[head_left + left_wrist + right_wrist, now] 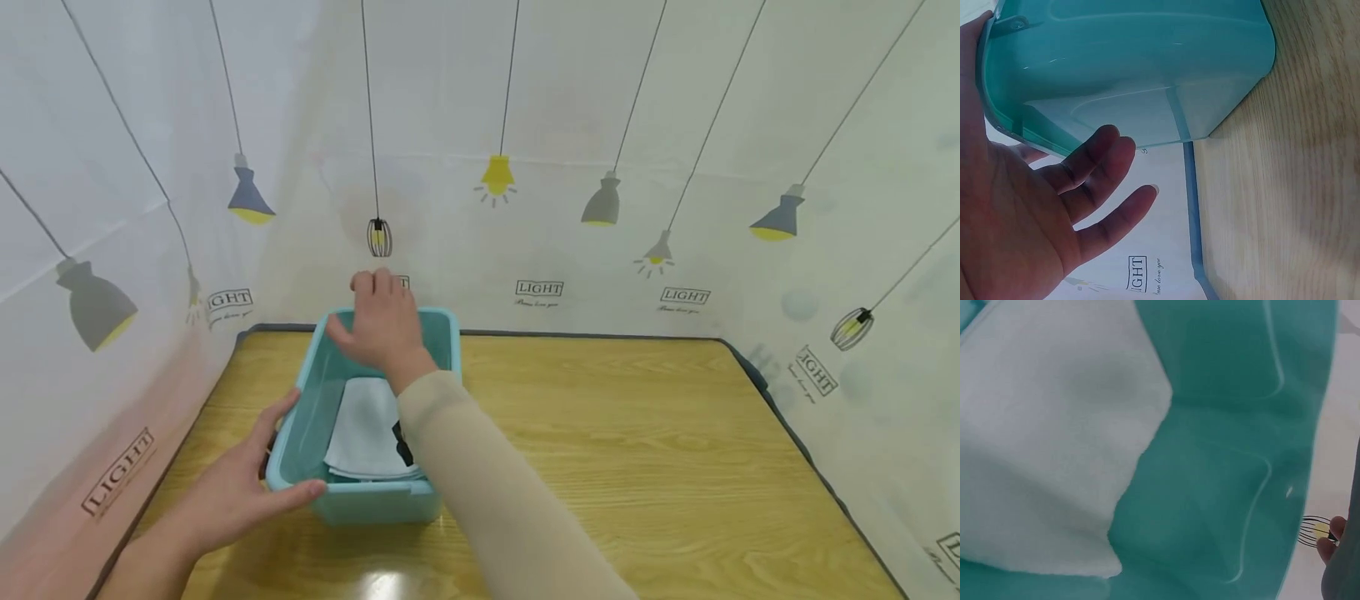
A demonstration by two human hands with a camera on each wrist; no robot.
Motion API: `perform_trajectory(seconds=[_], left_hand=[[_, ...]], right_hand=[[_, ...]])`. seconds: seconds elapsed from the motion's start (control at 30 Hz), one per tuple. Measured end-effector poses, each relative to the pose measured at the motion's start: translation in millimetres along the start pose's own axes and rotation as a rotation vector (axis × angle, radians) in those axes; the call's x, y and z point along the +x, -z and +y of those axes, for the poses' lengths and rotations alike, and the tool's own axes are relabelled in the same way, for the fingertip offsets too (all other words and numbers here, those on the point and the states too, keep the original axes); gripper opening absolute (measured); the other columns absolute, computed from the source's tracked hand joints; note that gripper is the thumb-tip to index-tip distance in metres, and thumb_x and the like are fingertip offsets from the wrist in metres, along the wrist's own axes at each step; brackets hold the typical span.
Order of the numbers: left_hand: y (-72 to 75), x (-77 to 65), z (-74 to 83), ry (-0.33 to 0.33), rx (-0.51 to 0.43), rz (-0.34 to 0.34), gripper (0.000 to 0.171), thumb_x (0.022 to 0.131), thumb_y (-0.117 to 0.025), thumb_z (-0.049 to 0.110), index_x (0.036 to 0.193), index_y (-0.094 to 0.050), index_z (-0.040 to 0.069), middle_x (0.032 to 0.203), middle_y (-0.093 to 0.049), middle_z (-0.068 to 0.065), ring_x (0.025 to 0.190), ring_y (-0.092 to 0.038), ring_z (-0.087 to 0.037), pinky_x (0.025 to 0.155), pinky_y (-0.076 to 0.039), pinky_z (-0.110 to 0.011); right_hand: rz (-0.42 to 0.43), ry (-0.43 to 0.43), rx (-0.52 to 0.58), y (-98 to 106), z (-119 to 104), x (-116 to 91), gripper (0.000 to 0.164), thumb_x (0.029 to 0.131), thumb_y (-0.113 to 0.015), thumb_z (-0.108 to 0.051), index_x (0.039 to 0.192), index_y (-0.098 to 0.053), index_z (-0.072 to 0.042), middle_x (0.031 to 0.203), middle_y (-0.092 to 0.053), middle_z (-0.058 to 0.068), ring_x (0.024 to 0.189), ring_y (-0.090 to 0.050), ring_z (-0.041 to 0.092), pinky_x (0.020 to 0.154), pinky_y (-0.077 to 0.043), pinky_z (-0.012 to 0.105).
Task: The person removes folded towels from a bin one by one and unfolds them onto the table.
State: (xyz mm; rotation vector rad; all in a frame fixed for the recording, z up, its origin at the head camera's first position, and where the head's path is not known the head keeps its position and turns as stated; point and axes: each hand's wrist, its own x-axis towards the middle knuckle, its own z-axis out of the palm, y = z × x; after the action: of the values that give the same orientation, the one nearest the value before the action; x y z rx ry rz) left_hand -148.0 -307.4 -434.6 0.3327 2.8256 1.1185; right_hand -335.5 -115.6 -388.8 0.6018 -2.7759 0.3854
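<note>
A light teal plastic bin [378,504] stands on the left part of the wooden table. Inside it lies a folded pale cloth [363,425], which fills much of the right wrist view too. My left hand [236,492] holds the bin's near left corner, thumb along the front rim and forefinger at the left rim. In the left wrist view its other fingers [1100,169] are bent loosely outside the wall. Over the bin's far end, my right hand [386,321] is raised with loosely bent fingers and nothing visible in them. The right sleeve hides part of the cloth.
The wooden table [637,433] extends to the right of the bin. A pale sheet [450,100] printed with hanging lamps rises behind the table and along both sides. A small black piece [402,443] shows beside the right sleeve.
</note>
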Motion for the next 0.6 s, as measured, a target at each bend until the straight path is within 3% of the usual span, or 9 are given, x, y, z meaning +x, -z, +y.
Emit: perform_trajectory(seconds=[0.23, 0.6], left_hand=[[0.9, 1.3, 3.2, 0.012, 0.021, -0.001, 0.118, 0.094, -0.085, 0.049, 0.178, -0.004, 0.032, 0.139, -0.069, -0.029, 0.111, -0.075, -0.03, 0.084, -0.061, -0.046], [2.3, 0.1, 4.1, 0.017, 0.061, 0.021, 0.119, 0.093, -0.085, 0.054, 0.178, -0.006, 0.031, 0.134, -0.074, -0.023, 0.109, -0.076, -0.027, 0.082, -0.06, -0.046]], right_hand=[[-0.04, -0.014, -0.06, -16.4, 0.7, -4.1, 0.057, 0.107, -0.045, -0.062, 0.15, -0.047, -0.024, 0.14, -0.049, 0.002, 0.127, -0.046, 0.021, 0.111, -0.042, 0.04], [-0.038, -0.048, -0.144, -30.7, -2.9, -6.5, 0.069, 0.104, -0.042, -0.069, 0.157, -0.045, -0.026, 0.146, -0.056, 0.004, 0.131, -0.056, 0.022, 0.107, -0.051, 0.042]])
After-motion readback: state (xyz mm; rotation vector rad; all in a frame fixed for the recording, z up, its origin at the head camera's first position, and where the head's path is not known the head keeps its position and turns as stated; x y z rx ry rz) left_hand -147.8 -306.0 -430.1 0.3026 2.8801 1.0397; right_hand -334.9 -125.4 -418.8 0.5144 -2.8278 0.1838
